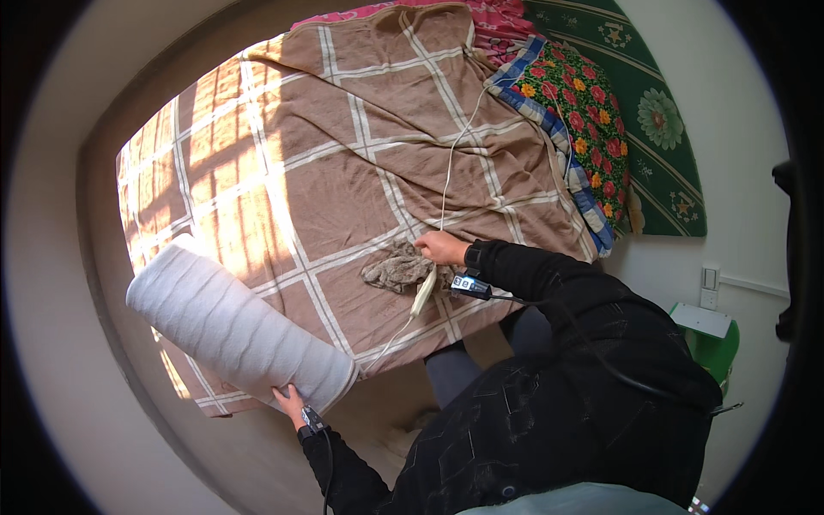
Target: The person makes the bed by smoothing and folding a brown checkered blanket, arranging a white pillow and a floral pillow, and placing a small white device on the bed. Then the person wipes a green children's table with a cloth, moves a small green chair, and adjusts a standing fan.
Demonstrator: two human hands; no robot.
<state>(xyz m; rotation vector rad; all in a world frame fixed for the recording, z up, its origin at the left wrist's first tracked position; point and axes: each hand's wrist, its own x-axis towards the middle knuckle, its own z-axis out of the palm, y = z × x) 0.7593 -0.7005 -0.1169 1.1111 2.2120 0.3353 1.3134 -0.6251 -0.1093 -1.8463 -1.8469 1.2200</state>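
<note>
A white quilted pad, rolled up [238, 328], lies slantwise across the near left part of the bed. My left hand [291, 402] touches its lower side, thumb and one finger spread against the fabric; whether it grips the roll is unclear. My right hand [443, 248] is closed around a white power cord [450, 158], just above the cord's cream inline controller [422, 296]. Under and beside that hand is a crumpled grey-brown cloth [396, 267]. From the controller the cord runs down to the near end of the roll.
A brown checked blanket [322, 187] with white lines covers the bed. At the far right are a floral quilt [586, 122], pink bedding [499, 29] and a green patterned panel [663, 174] against the wall. A green stand [714, 347] is by my right side, below a wall switch [710, 278].
</note>
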